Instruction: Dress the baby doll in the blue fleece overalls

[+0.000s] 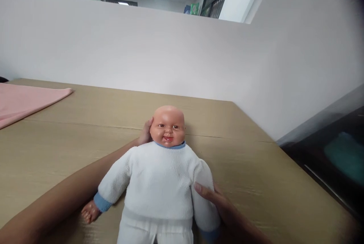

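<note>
Cloth [25, 102] in pink lies far left on the surface [256, 168], the left hand [145, 134] curls around the head of a doll [162, 175] lying face-up mid-surface, apparently steadying it, and the right hand [218, 202] grips its sleeved arm.

Doll [159, 183] supine on bench [256, 168]; your left hand [145, 133] against its head at 11, right hand [218, 202] flat on sleeve at 4 o'clock.
</note>
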Demonstrator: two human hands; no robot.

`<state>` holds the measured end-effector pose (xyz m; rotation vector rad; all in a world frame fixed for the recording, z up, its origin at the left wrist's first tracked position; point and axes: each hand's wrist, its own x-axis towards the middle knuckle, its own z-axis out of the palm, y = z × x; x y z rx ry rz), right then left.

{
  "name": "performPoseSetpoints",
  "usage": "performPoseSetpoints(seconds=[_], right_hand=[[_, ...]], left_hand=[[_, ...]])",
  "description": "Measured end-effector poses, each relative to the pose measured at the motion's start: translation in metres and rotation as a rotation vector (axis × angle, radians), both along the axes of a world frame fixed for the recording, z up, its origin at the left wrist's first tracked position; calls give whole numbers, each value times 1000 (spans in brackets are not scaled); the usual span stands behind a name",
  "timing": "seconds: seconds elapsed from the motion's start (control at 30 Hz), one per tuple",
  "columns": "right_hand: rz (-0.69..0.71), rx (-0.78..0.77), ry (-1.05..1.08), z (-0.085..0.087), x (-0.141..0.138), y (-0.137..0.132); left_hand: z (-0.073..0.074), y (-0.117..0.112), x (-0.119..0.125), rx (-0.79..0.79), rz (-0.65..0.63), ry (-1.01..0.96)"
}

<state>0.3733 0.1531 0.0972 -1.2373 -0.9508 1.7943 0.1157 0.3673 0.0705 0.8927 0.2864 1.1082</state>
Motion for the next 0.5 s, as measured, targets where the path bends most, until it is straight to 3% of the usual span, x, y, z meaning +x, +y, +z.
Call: performPoseSetpoints(seconds=[0.1, 0.2, 0.33, 0.5], right_hand=[[-5, 253, -135, -5, 5, 10], [-12, 514, -419, -15, 16, 15], [49, 548, -713, -26, 26, 11], [8, 597, -891, -32, 20, 2]], left_hand=[[-5, 21, -2, 1, -18, -21], [-10, 46, -7, -26, -47, -23], [-15, 67, -15, -87, -40, -12], [-5, 62, -22, -153, -206, 79]])
